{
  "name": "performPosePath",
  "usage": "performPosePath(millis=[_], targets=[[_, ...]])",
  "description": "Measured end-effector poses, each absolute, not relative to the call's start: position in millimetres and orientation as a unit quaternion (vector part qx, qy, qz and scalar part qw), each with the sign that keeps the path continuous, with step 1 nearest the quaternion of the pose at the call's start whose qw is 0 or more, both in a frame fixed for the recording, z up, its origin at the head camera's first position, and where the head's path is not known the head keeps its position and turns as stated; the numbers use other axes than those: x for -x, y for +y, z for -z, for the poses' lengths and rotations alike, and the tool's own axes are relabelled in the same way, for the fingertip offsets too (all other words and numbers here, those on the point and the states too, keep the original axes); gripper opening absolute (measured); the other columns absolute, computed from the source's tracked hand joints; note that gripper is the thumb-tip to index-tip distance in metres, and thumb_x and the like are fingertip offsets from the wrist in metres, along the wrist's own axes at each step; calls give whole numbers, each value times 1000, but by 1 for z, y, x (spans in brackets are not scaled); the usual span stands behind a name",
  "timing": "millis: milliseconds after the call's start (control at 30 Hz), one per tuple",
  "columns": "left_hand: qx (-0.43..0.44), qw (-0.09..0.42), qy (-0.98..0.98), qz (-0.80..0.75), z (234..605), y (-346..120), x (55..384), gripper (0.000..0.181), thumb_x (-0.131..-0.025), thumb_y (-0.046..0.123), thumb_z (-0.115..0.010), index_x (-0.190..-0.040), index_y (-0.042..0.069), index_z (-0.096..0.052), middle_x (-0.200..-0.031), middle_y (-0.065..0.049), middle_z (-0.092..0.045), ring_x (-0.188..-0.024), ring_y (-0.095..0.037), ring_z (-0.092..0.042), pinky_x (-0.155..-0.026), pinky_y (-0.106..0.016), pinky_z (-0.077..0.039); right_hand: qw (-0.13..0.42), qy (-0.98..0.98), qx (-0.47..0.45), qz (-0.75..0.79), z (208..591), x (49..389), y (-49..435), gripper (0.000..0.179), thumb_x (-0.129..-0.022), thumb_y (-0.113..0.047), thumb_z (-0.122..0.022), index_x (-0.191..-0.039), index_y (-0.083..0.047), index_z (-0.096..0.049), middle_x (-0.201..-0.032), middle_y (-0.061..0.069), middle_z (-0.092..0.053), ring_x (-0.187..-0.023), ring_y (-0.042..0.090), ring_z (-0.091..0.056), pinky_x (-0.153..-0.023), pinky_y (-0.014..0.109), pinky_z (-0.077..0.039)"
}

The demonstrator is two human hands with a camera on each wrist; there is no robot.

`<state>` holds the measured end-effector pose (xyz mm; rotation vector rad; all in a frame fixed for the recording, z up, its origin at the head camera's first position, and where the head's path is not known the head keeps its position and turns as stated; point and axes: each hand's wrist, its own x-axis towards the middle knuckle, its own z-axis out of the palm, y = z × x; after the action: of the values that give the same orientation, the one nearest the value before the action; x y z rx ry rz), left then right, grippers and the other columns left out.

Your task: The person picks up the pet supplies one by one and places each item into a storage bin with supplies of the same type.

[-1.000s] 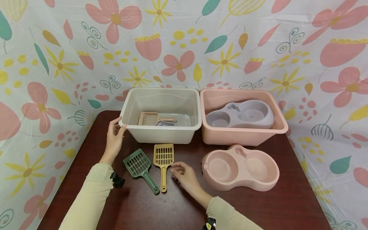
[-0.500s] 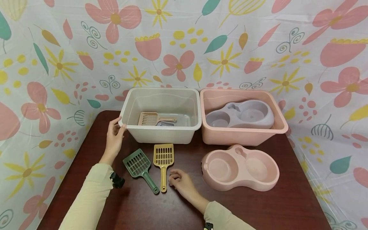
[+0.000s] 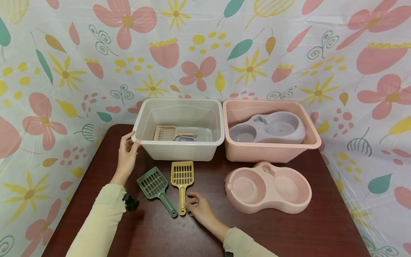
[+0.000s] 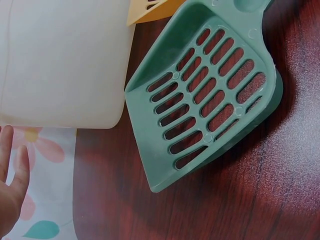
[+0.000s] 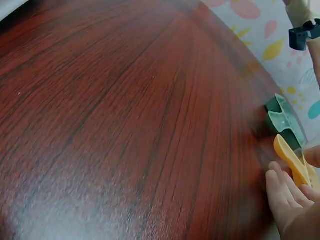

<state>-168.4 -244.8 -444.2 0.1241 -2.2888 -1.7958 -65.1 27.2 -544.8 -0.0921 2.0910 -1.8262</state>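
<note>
With 12 o'clock away from the person, the yellow scoop [image 3: 182, 189] lies on the tabletop [image 3: 154, 237], its long axis nearly on the 12–6 line: slotted head at 12, handle end at 6. Just past its head rises the front wall of the pale grey bin [image 3: 183, 151]. At 9, near it, sits the green scoop [image 3: 157, 191], head towards 11 and handle towards 5. Towards 3 a stretch of tabletop separates the yellow scoop from the pink double bowl [image 3: 269, 187]; from the handle end round to 6 there is a broad expanse of wood. The side edge at 9 slants outward towards the person, well apart from both scoops.

The right hand [image 3: 199, 210] is at the handle end, at about 4; its fingers are partly bent, the handle between them and the thumb, but whether they have closed on it I cannot tell. The left hand [image 3: 127, 155] grips the bin's near corner, at 7 on its rim, fingers bent and slightly spread. Beside that bin, at 3, is the pink bin [image 3: 263, 153].
</note>
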Motion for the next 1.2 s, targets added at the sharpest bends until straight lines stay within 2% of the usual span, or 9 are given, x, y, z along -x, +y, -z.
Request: performPosePath(millis=[233, 467, 700, 967, 1200], targets=[[-44, 119, -782, 610, 443, -244, 168, 48, -106, 19, -48, -150, 6, -34, -129, -17, -48, -98, 0, -52, -80, -28, -41, 185, 736, 29, 650, 545, 67, 22, 51, -92, -4, -68, -135, 13, -47, -95, 16, -68, -75, 32, -67, -61, 42, -56], [-43, 121, -781, 612, 443, -243, 168, 48, -106, 17, -48, -150, 6, -34, -130, -20, -48, -97, 0, -51, -80, -27, -41, 195, 733, 36, 651, 548, 68, 19, 63, -85, 3, -73, -139, 13, -43, -91, 14, -66, -74, 31, -68, -59, 39, -55], [-43, 122, -780, 612, 443, -243, 169, 48, -105, 17, -48, -150, 6, -34, -129, -18, -48, -99, -3, -52, -81, -28, -41, 193, 726, 39, 659, 524, 65, 17, 61, -81, 14, -69, -135, 19, -41, -83, 17, -63, -73, 43, -65, -63, 54, -53], [-44, 117, -782, 610, 443, -243, 168, 48, -106, 19, -48, -150, 6, -33, -130, -19, -48, -99, -2, -51, -81, -27, -41, 206, 716, 21, 666, 547, 71, 17, 70, -78, 16, -73, -140, 13, -41, -85, 13, -63, -67, 23, -64, -60, 43, -54], [-41, 118, -780, 613, 443, -243, 168, 49, -106, 19, -47, -151, 6, -32, -131, -21, -47, -100, -2, -50, -88, -46, -40, 212, 708, 6, 674, 542, 69, 20, 72, -77, 16, -74, -141, 12, -41, -85, 13, -62, -64, 16, -59, -59, 35, -51]])
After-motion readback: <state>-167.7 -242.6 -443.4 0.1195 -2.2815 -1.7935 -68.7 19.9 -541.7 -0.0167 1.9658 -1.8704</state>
